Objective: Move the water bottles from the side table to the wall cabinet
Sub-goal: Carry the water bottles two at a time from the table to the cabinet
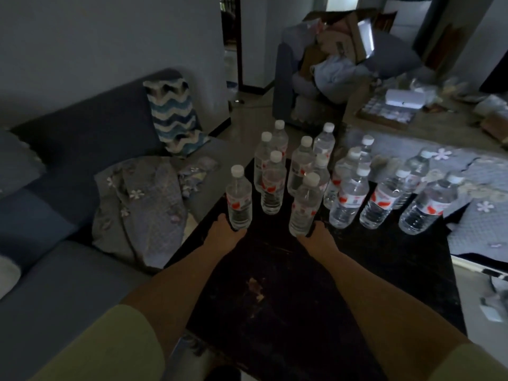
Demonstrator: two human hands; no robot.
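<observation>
Several clear water bottles with white caps and red labels stand upright on a dark side table. My left hand grips the base of the nearest left bottle. My right hand grips the base of another bottle a little to the right. Both held bottles are upright, close to the table top; whether they touch it I cannot tell. Behind them stands a cluster of bottles, and a row of bottles runs to the right. No wall cabinet is in view.
A blue-grey sofa with a zigzag cushion and a crumpled quilt lies left of the table. An armchair piled with cardboard boxes stands behind. A cluttered low table and a flowered cloth are at the right.
</observation>
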